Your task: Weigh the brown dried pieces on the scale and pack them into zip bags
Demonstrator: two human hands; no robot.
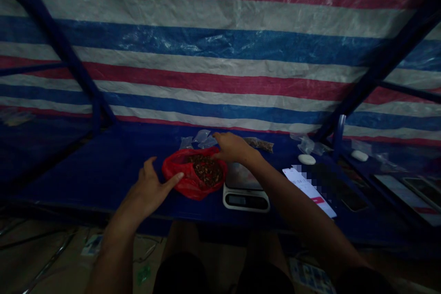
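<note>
A red plastic bag [191,189] lies crumpled open on the blue table top [86,170], holding a heap of small dark brown pieces [202,170]. My left hand [151,188] stands spread at the bag's left side, its fingertips at or just touching the red plastic. My right hand [231,148] reaches over the bag's far rim with its fingers apart, and it holds nothing I can make out. Just behind that hand lie crumpled clear plastic bags [201,138] and a small clear bag of brown pieces [260,145].
A white digital scale [245,197] stands right of the red bag, partly under my right forearm. Farther right lie a white paper slip [308,187], white oval objects [306,159], and a dark phone [353,202]. A striped tarp hangs behind the table.
</note>
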